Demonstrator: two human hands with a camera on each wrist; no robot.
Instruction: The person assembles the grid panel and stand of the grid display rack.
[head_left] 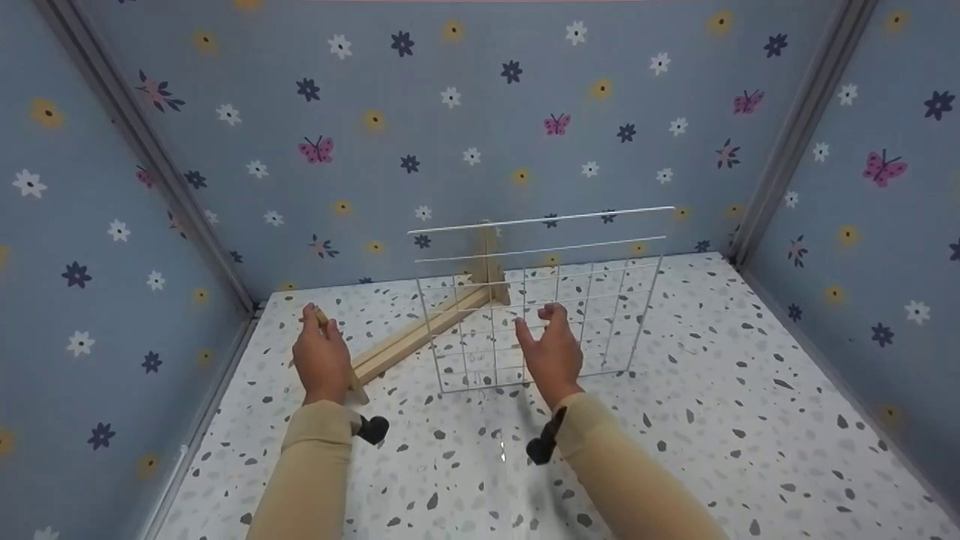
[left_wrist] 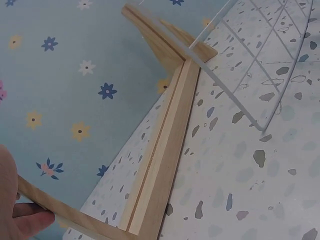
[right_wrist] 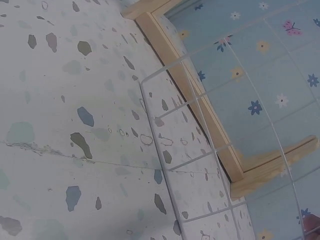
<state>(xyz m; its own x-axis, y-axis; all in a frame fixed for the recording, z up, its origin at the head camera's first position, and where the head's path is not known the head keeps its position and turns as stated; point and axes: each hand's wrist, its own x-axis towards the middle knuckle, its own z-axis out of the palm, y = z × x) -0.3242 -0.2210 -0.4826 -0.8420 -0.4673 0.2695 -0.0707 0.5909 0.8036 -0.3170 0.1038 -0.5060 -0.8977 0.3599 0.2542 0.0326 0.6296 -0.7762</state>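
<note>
A pale wooden stand lies slantwise on the speckled surface, a grooved bar with an upright piece at each end. My left hand grips the near upright, its fingers curled against the wood in the left wrist view. A white wire grid panel stands steeply tilted just right of the bar, overlapping its far end in the head view. Thumb and bent fingers of my right hand hold the grid by its wires around the middle. In the right wrist view only a fingertip shows at the corner.
Blue flowered walls close off the back and both sides, with grey metal strips at the corners. The far upright of the stand is close to the back wall. White speckled tabletop extends to the right and front.
</note>
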